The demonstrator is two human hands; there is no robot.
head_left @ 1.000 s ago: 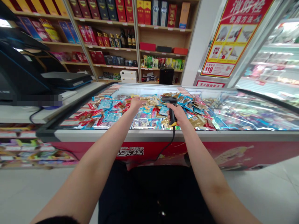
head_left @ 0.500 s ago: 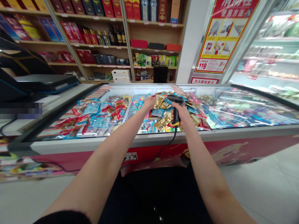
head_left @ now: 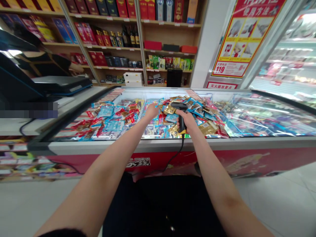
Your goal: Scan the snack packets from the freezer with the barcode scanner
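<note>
My right hand (head_left: pixel 187 120) is wrapped round the handle of a black and yellow barcode scanner (head_left: pixel 182 123), its head over a heap of small gold and blue snack packets (head_left: pixel 195 107). The heap lies on the glass top of a chest freezer (head_left: pixel 118 147). My left hand (head_left: pixel 151 112) is closed at the left edge of this heap. A bit of blue shows at its fingertips, but what it pinches is too small to make out. Further left is a second spread of blue and red snack packets (head_left: pixel 108 120).
The scanner's cord (head_left: pixel 174 156) hangs over the freezer's front edge. At left a counter (head_left: pixel 17 126) carries a dark machine (head_left: pixel 61 84), with another person (head_left: pixel 46 62) behind it. Shelves with boxes and bottles (head_left: pixel 130 36) stand behind the freezer. A lit fridge (head_left: pixel 291 65) is at right.
My left hand has moved left, away from the gold packets. The scanner has shifted a little left with my right hand. The view has turned left, showing more of the other person.
</note>
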